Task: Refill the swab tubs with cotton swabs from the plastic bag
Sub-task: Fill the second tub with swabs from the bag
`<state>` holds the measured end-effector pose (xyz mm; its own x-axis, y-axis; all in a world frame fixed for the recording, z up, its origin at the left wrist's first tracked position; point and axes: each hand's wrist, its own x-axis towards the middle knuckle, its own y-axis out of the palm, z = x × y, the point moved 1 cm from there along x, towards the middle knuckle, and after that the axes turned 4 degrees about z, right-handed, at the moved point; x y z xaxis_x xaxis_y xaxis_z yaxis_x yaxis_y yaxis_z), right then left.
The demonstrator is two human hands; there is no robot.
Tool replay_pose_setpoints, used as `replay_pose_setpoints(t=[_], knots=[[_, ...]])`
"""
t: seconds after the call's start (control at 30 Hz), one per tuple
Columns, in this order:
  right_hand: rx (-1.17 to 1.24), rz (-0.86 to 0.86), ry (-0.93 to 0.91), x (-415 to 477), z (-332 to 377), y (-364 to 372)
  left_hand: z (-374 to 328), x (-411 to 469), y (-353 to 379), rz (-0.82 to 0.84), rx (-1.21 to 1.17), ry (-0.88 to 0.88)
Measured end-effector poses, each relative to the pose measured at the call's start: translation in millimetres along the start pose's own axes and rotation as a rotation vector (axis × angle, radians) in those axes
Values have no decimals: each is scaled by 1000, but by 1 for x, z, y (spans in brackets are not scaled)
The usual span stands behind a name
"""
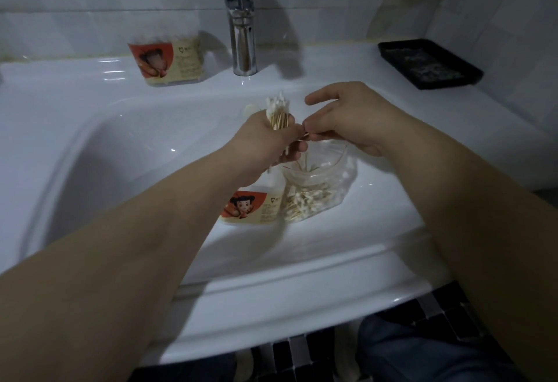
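Observation:
My left hand (pixel 265 137) is closed around a bundle of cotton swabs (pixel 279 110), white tips pointing up, over the sink basin. My right hand (pixel 344 116) pinches one or two swabs by thumb and forefinger right beside that bundle, its other fingers spread. Below both hands a clear plastic bag (pixel 317 197) stands open in the basin, with many swabs in its bottom. A swab tub (pixel 253 206) with a red cartoon label lies against the bag's left side. A second labelled tub (pixel 170 60) stands on the sink ledge at the back left.
The chrome tap (pixel 241 28) rises behind the hands at the middle of the white sink (pixel 271 279). A black tray (pixel 428 63) sits on the ledge at the back right. Tiled walls close the back and right. Dark floor tiles show below the sink's front edge.

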<state>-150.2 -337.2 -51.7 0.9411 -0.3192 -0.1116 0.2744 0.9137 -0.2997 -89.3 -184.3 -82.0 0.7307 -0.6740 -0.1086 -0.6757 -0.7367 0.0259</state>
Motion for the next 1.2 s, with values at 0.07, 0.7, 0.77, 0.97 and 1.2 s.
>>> replay_pose_setpoints(t=[0.07, 0.7, 0.77, 0.97, 1.2], knots=[[-2, -3, -2, -1, 1, 1, 0, 1, -1, -22, 13, -10], [-305, 17, -206, -2, 7, 11, -3, -3, 2, 49, 21, -129], [-327, 60, -194, -7, 10, 13, -3, -3, 0, 43, 18, -143], [-594, 300, -203, -18, 8, 21, -4, -2, -3, 38, -137, -258], [-864, 248, -319, -11, 3, 44, -9, -6, -1, 40, -255, -339]])
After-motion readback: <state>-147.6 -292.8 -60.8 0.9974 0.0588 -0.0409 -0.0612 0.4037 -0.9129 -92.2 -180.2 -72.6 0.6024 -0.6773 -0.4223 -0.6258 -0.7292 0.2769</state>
